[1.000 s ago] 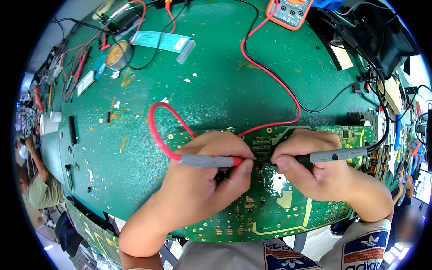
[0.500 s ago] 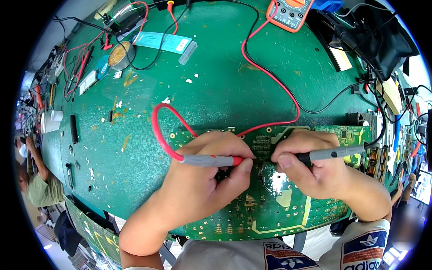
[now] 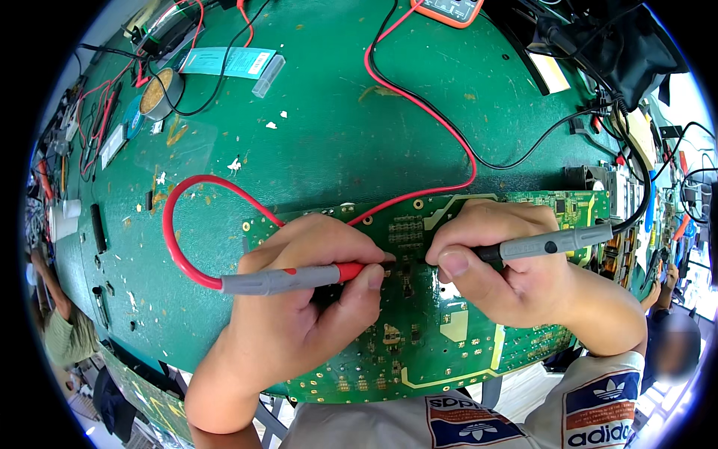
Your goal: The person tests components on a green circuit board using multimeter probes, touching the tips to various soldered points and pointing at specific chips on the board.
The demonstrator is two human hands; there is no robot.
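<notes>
A green circuit board (image 3: 419, 352) lies at the near edge of the bench beneath both hands. My left hand (image 3: 307, 299) pinches a grey and red test probe (image 3: 280, 280), its tip over the board's upper middle. My right hand (image 3: 508, 277) grips a grey and black test probe (image 3: 557, 243), slanting down to the left toward the board. Whether either tip touches the board I cannot tell. A thick red lead (image 3: 170, 232) loops from the left probe and runs behind the hand. From the right probe a black lead (image 3: 643, 202) curves upward. The orange-rimmed multimeter (image 3: 447, 9) is cut off at the top.
The green bench mat (image 3: 329, 157) carries small white scraps. Far left stand a round tin (image 3: 161, 94), a light-blue card (image 3: 228, 63) and a clear plastic piece (image 3: 268, 76). Several boards and parts (image 3: 598, 254) crowd the right side. Other people (image 3: 71, 329) appear at both edges.
The whole view has shifted, so the bench things sit farther left and higher. My left hand and the red probe have moved left, away from the right hand. Both hands keep their probes.
</notes>
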